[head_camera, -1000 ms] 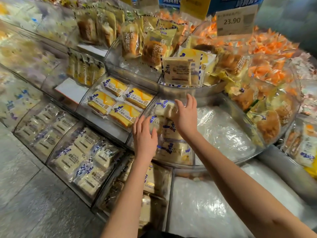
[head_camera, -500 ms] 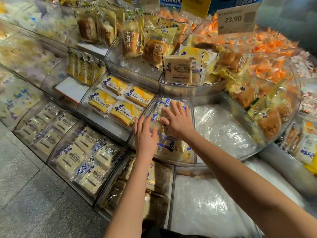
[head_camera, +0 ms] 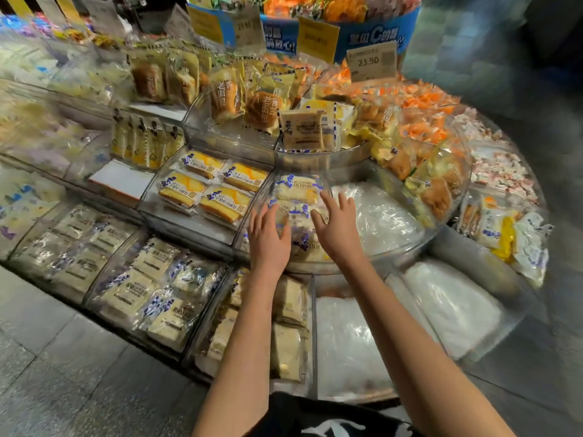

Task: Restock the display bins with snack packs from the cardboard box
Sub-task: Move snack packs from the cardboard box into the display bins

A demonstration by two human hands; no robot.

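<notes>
Presently left hand [head_camera: 268, 239] and right hand [head_camera: 339, 230] lie flat over the packs [head_camera: 296, 188], fingers spread and gripping nothing, apparently to press them level in the bin [head_camera: 303, 270].

Left hand [head_camera: 268, 238] and right hand [head_camera: 339, 227], fingers spread, over snack packs [head_camera: 296, 192].

yellow cake packs [head_camera: 205, 184], blue-printed clear snack packs [head_camera: 296, 187]
</notes>
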